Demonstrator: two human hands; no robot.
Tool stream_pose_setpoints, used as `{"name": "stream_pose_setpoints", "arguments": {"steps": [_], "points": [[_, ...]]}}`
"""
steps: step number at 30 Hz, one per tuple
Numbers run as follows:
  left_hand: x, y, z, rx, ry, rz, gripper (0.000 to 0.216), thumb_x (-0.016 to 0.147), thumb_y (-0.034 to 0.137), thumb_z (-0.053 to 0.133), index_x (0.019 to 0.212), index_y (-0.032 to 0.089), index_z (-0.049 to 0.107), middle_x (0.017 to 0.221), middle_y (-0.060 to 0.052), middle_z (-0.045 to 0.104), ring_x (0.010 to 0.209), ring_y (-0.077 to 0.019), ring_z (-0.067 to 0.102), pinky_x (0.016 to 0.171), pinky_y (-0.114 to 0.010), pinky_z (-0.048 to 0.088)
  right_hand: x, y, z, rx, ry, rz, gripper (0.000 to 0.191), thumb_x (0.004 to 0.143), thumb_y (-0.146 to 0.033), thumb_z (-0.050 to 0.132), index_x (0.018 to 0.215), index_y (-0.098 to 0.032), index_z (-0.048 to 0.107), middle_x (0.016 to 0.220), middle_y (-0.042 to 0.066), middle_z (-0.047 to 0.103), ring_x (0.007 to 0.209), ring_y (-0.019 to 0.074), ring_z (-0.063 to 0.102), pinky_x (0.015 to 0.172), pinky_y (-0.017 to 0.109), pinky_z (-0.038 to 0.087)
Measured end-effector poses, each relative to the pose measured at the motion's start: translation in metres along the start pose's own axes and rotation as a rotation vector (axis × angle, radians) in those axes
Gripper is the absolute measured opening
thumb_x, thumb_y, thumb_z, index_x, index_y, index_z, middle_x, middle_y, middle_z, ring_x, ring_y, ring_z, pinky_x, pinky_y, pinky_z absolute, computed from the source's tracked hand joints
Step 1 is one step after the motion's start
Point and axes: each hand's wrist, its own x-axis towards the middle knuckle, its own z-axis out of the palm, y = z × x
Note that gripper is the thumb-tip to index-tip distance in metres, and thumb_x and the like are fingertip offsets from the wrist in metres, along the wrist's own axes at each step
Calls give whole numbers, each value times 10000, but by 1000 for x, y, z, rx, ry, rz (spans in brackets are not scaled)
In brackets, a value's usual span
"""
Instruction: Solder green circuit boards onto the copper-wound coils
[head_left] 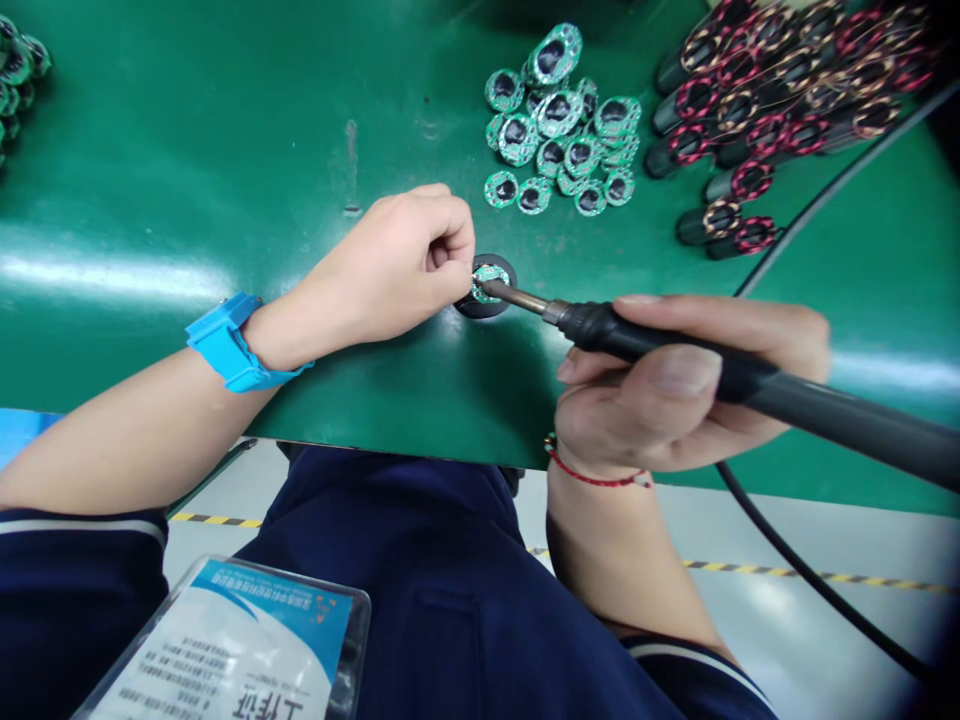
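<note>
My right hand (675,385) is wrapped round the dark handle of a soldering iron (592,325). Its metal tip reaches a small round green circuit board (491,272), which sits in a black round holder (484,312) on the bench. At the left rim of that board, the thumb and fingers of my left hand (409,262) are pinched together. What lies between those fingertips is too small to make out. A blue wrist strap (234,343) is round my left wrist.
Several round green circuit boards (559,155) with black centres lie heaped beyond the holder. Black cylinders with red and copper wire coils (739,180) stand at the far right. More green boards (19,65) are at the far left. A black cable (847,175) crosses the right side.
</note>
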Motion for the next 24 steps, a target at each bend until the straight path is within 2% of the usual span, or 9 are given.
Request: {"name": "stream_pose_setpoints", "arguments": {"steps": [3, 6, 8, 10, 13, 15, 18, 20, 24], "points": [[0, 1, 0, 6, -1, -8, 160, 779, 72, 526, 661, 177, 552, 747, -12, 589, 676, -113, 525, 648, -264, 394, 0, 1, 1, -6, 1, -5, 288, 987, -439, 533, 1054, -241, 731, 636, -65, 547, 462, 21, 563, 437, 182, 458], [0, 2, 0, 1, 2, -21, 166, 774, 69, 543, 654, 184, 553, 743, -15, 594, 679, -121, 527, 642, -269, 389, 0, 4, 4, 15, 85, -28, 297, 971, -443, 556, 1038, -223, 744, 683, -50, 584, 447, 14, 555, 390, 170, 422], [0, 2, 0, -2, 2, -22, 169, 772, 71, 552, 651, 190, 551, 741, -16, 594, 680, -128, 529, 637, -276, 385, 1, 7, 7, 43, 144, -90, 280, 959, -433, 575, 1048, -231, 748, 794, -42, 634, 467, 1, 569, 371, 156, 410], [0, 1, -1, -3, 1, -19, 172, 771, 72, 556, 651, 195, 548, 737, -17, 592, 679, -131, 529, 630, -281, 383, 1, 8, 9, 52, 126, -119, 259, 959, -421, 579, 1124, -284, 724, 970, -44, 659, 564, 24, 647, 396, 159, 465], [0, 1, -1, 1, -6, -19, 171, 771, 66, 557, 655, 192, 549, 741, -18, 591, 681, -130, 529, 629, -280, 384, -1, 8, 10, 39, 4, 9, 299, 987, -357, 537, 1271, -384, 624, 1218, -36, 611, 769, 109, 746, 531, 233, 601], [0, 1, -1, 0, -14, -20, 165, 772, 63, 554, 664, 188, 553, 748, -18, 588, 681, -127, 525, 632, -278, 386, -1, 8, 9, 7, -149, 99, 360, 986, -263, 523, 1317, -394, 572, 1259, -17, 598, 906, 161, 760, 761, 324, 657], [0, 3, -1, -14, -27, -24, 154, 768, 61, 547, 677, 184, 555, 752, -16, 575, 673, -125, 513, 638, -283, 388, 0, 14, 6, -35, -464, 65, 508, 932, -218, 586, 1403, -361, 464, 1294, 23, 617, 1177, 239, 686, 1044, 451, 575], [1, 3, -2, -12, -34, -30, 151, 760, 58, 546, 675, 183, 551, 745, -14, 561, 674, -128, 507, 649, -289, 387, 2, 18, 4, -85, -598, 53, 554, 932, -243, 588, 1436, -367, 395, 1327, 29, 632, 1249, 249, 637, 1069, 487, 547], [-1, -2, -9, 20, -50, -20, 126, 756, 70, 540, 692, 176, 568, 750, -15, 553, 667, -123, 488, 660, -283, 381, 4, 21, 3, -188, -646, 49, 482, 963, -257, 544, 1408, -372, 398, 1244, -4, 690, 1136, 222, 667, 1008, 493, 559]]}}
